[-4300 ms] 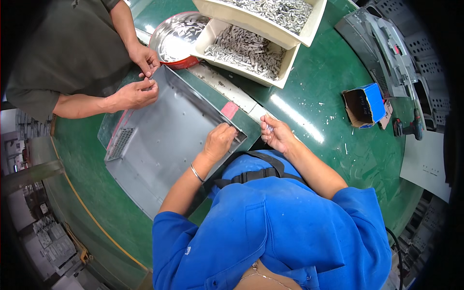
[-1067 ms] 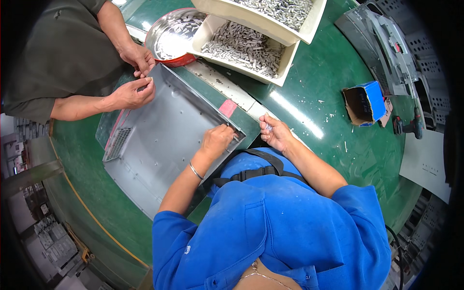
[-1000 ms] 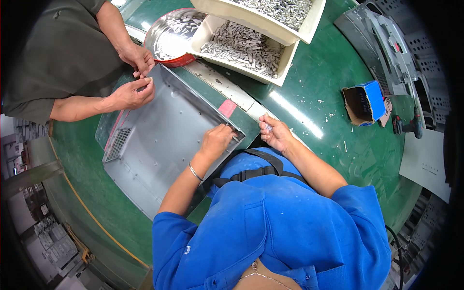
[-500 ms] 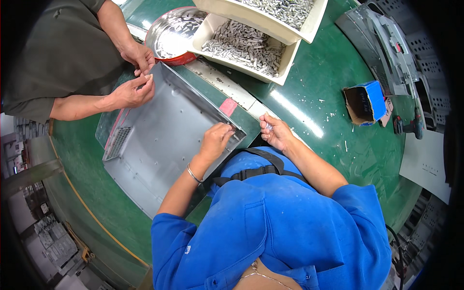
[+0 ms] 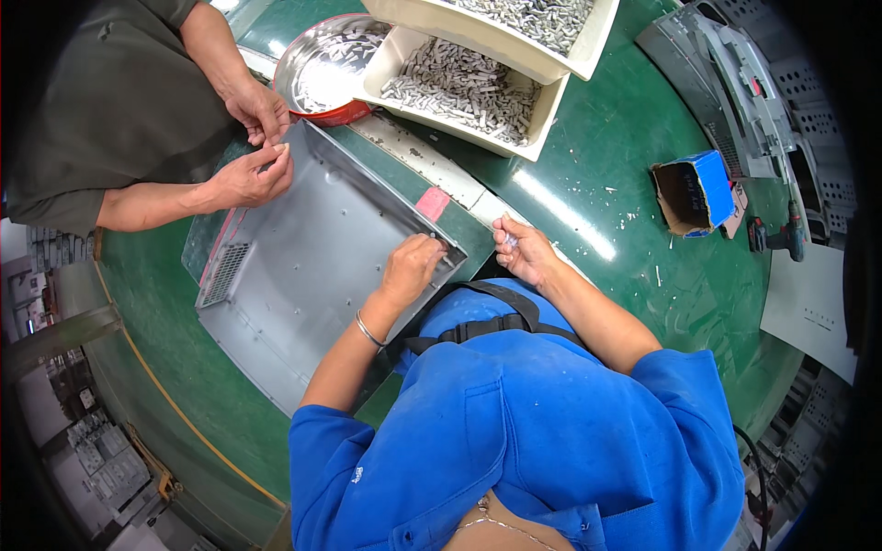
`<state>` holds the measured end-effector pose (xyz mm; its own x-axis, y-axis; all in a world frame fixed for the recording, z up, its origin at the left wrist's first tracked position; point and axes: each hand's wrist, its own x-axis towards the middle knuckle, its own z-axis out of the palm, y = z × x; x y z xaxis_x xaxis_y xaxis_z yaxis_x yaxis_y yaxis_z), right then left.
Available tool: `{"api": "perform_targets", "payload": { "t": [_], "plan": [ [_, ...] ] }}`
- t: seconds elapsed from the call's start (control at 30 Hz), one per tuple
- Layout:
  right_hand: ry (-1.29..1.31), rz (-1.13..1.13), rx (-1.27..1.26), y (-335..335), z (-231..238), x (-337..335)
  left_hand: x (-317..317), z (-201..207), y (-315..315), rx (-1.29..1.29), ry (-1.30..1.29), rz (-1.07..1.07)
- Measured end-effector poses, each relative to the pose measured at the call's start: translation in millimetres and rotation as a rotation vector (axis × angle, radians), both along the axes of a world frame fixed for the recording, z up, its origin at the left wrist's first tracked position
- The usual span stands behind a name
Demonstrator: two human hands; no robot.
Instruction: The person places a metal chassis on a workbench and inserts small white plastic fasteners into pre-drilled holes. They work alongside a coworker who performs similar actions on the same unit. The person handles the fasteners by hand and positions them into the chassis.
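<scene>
A large grey metal panel (image 5: 312, 266) with raised edges lies across the table before me. At its right corner, my left hand (image 5: 412, 268) is closed, with fingers pinched against the inner edge. What those fingertips hold, if anything, is too small to make out. Just beyond that corner, my right hand (image 5: 523, 251) is raised with curled fingers around small, pale, translucent pieces of unclear kind. A co-worker's hands (image 5: 255, 151) meet over the panel's far corner, fingertips pinched together.
Two cream bins, the nearer bin (image 5: 544, 129) overlapped by the other, hold many small grey pieces. Beside them sits a round metal tray (image 5: 344, 115) with a red outside. A blue cardboard box (image 5: 712, 184), a cordless drill (image 5: 788, 237) and stacked grey metal parts (image 5: 712, 87) are at right.
My left fingers have shifted very slightly at the panel's corner. My right hand stays in place, and the co-worker's hands have barely moved.
</scene>
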<state>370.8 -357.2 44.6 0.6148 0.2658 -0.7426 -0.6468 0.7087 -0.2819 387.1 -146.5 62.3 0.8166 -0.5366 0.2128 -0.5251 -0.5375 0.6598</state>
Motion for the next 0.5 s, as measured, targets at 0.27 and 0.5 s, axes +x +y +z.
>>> {"api": "perform_targets", "payload": {
  "t": [0.27,0.5],
  "plan": [
    [0.003,0.006,-0.008,0.3,1.1,0.5,4.4,1.7,-1.2,0.077,-0.047,-0.044],
    [0.0,0.014,-0.007,0.6,0.4,0.2,7.3,-0.1,-0.2,0.136,-0.143,-0.065]
  ]
}}
